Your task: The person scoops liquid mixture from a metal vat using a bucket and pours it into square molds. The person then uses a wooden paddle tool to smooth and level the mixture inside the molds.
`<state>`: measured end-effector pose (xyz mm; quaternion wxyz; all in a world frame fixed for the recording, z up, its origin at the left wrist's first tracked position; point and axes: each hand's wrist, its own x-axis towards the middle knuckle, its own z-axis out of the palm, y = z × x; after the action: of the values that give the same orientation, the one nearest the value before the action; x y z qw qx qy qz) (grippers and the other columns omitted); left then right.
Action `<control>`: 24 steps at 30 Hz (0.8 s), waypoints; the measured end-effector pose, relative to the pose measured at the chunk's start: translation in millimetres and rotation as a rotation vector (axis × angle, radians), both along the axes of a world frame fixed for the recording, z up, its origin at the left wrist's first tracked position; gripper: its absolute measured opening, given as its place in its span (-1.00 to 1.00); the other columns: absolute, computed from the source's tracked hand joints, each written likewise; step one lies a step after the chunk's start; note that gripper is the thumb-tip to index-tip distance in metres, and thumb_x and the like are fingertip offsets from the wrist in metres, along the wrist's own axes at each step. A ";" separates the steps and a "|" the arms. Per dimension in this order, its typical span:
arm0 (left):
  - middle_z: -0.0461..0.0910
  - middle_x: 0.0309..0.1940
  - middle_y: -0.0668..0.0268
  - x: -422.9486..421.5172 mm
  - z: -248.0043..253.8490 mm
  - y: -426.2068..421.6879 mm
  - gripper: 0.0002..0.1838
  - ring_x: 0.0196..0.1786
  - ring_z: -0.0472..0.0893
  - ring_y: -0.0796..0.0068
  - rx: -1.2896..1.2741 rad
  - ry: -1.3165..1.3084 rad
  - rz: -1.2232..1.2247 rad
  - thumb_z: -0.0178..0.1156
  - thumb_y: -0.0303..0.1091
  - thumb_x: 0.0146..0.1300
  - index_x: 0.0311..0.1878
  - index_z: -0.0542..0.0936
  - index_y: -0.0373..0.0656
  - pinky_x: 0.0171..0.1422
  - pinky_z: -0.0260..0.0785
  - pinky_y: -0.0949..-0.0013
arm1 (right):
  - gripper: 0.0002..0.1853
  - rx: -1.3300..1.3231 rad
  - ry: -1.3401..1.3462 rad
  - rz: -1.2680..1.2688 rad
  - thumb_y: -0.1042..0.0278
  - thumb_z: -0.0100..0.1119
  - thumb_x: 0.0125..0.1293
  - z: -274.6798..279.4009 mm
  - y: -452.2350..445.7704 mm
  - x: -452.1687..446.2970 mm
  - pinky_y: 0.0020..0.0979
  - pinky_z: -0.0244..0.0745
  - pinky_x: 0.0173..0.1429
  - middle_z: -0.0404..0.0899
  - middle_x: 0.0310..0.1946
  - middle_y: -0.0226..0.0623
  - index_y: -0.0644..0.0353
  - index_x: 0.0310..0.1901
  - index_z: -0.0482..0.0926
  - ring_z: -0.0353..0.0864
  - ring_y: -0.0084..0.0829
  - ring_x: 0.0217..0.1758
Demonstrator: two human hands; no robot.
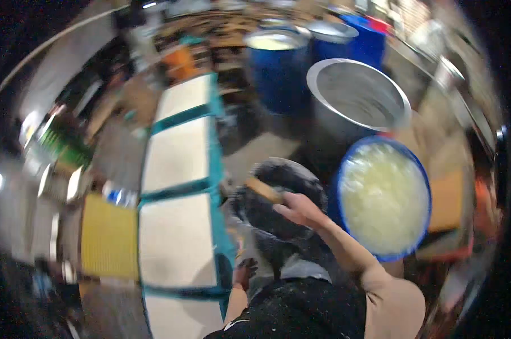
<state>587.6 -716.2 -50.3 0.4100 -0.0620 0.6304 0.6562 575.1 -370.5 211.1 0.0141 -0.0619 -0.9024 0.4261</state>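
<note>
My right hand (302,209) is closed around one end of a tan, wooden-looking bar (263,189). Its exact kind is blurred. The bar is over a round tub (286,226) with a dark inside and a pale, smeared rim. My left hand (245,273), dark and slightly blurred, hangs lower down beside the teal edge of a tray row, fingers apparently apart and nothing visible in them. Flat white slabs (176,240) fill the teal trays (224,271) along my left.
To my right, a blue drum (339,192) holds pale yellowish liquid. Behind it stands a large metal pot (357,93), with more blue drums (278,73) further back. A yellow ribbed panel (109,237) lies left of the trays. An orange box (444,206) is at far right.
</note>
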 end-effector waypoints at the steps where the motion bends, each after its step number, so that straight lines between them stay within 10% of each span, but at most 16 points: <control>1: 0.65 0.01 0.27 -19.9 18.1 27.4 -0.61 -0.12 0.65 0.35 -0.095 -0.122 0.122 0.10 -0.02 0.39 0.12 0.55 -0.05 -0.10 0.46 0.27 | -0.49 -0.045 -0.001 -0.049 -0.08 0.16 0.31 -4.0 16.6 -7.8 -0.04 0.50 0.11 0.66 -0.10 0.09 0.20 0.08 0.59 0.64 0.06 0.01; 8: 0.65 -0.03 0.20 -188.1 -66.9 75.2 -0.64 -0.23 0.67 0.19 0.030 -0.301 0.080 0.06 -0.07 0.43 0.14 0.53 -0.05 -0.29 0.53 0.17 | -0.44 -0.101 0.095 -0.305 -0.13 0.10 0.33 -17.2 148.8 -72.8 -0.07 0.47 -0.04 0.64 -0.27 0.13 0.34 -0.07 0.61 0.64 0.08 -0.12; 11: 0.64 -0.06 0.20 -280.1 -146.2 90.7 -0.70 -0.14 0.66 0.11 -0.185 0.452 -0.673 0.02 -0.06 0.45 0.05 0.54 -0.02 -0.17 0.58 0.01 | -0.46 -0.164 0.046 -0.413 -0.12 0.10 0.36 -18.9 207.8 -103.9 -0.11 0.48 -0.06 0.64 -0.31 0.07 0.33 -0.09 0.61 0.66 -0.04 -0.18; 14: 0.65 -0.13 0.22 -382.0 -196.0 127.2 -0.71 -0.12 0.66 0.13 0.204 -0.342 -0.502 0.06 -0.03 0.42 -0.01 0.55 0.01 -0.18 0.59 0.05 | -0.49 -0.220 0.105 -0.546 -0.07 0.12 0.37 -21.0 248.1 -134.0 -0.15 0.48 -0.08 0.64 -0.33 0.02 0.33 -0.08 0.61 0.65 -0.13 -0.22; 16: 0.61 -0.33 0.32 -412.4 -127.4 197.9 -0.79 -0.27 0.62 0.33 0.053 -0.461 -0.178 0.11 -0.06 0.41 -0.11 0.54 0.06 -0.36 0.50 0.25 | -0.53 -0.238 0.120 -0.649 -0.02 0.13 0.38 -8.8 281.9 -159.7 -0.16 0.48 -0.06 0.64 -0.30 0.00 0.33 -0.08 0.61 0.64 -0.14 -0.21; 21: 0.38 -0.54 0.48 -542.3 24.5 395.3 -0.77 -0.59 0.32 0.60 -0.028 -0.091 -0.409 0.05 -0.22 0.38 -0.43 0.33 0.06 -0.59 0.12 0.47 | -0.48 -0.139 0.404 -0.883 -0.03 0.23 0.29 16.2 385.8 -227.5 -0.15 0.49 0.08 0.65 -0.13 0.08 0.34 -0.01 0.60 0.65 -0.08 -0.03; 24: 0.54 -0.18 0.26 -678.9 8.7 484.2 -0.79 -0.26 0.55 0.43 0.226 -0.150 -0.689 0.03 -0.17 0.44 0.02 0.44 -0.02 -0.26 0.41 0.38 | -0.42 -0.134 0.537 -0.997 0.03 0.31 0.24 76.9 409.2 -226.0 -0.18 0.43 0.24 0.61 0.03 0.09 0.42 0.08 0.55 0.59 -0.10 0.12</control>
<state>-91.3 -232.0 -41.6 0.6562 0.1516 0.5061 0.5387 349.2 38.6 288.0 0.4385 -0.3704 -0.6999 0.4250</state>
